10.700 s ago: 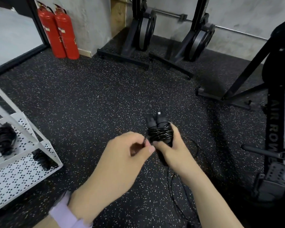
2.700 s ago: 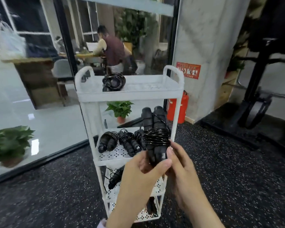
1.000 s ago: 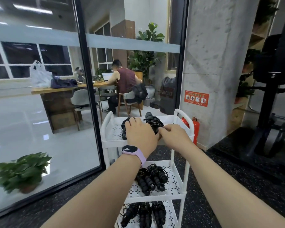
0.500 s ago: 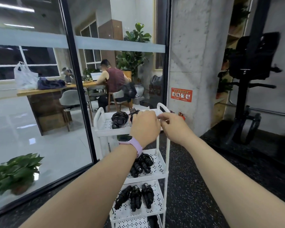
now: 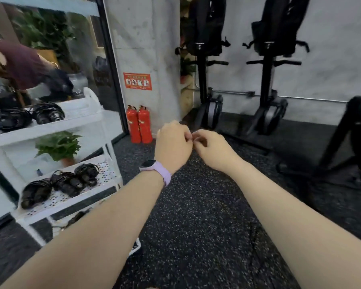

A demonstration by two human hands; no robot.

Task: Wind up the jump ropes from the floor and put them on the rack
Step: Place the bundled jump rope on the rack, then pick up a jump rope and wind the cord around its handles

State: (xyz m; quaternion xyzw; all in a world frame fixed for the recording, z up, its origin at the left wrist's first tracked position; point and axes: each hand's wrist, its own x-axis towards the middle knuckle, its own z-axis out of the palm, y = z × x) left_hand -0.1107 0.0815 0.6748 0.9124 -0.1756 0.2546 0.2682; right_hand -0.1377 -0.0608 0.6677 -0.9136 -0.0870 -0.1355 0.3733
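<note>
The white rack (image 5: 71,122) stands at the left. Two wound black jump ropes (image 5: 47,112) lie on its top shelf, and several more wound ropes (image 5: 69,182) lie on the perforated shelf below. My left hand (image 5: 172,146), with a lilac watch on its wrist, and my right hand (image 5: 212,150) are held out over the speckled floor, to the right of the rack and apart from it. Both have curled fingers, their fingertips meet, and I see nothing in either. No loose rope shows on the floor.
Two red fire extinguishers (image 5: 140,124) stand by the concrete pillar behind my hands. Two black upright machines (image 5: 206,59) line the back wall, and a black frame (image 5: 352,142) is at the right. A glass wall with a potted plant (image 5: 58,144) behind it lies beyond the rack.
My hands have left the rack's top shelf, where the rope bundle now lies. They have come away empty, and my view has swung right toward the machines.
</note>
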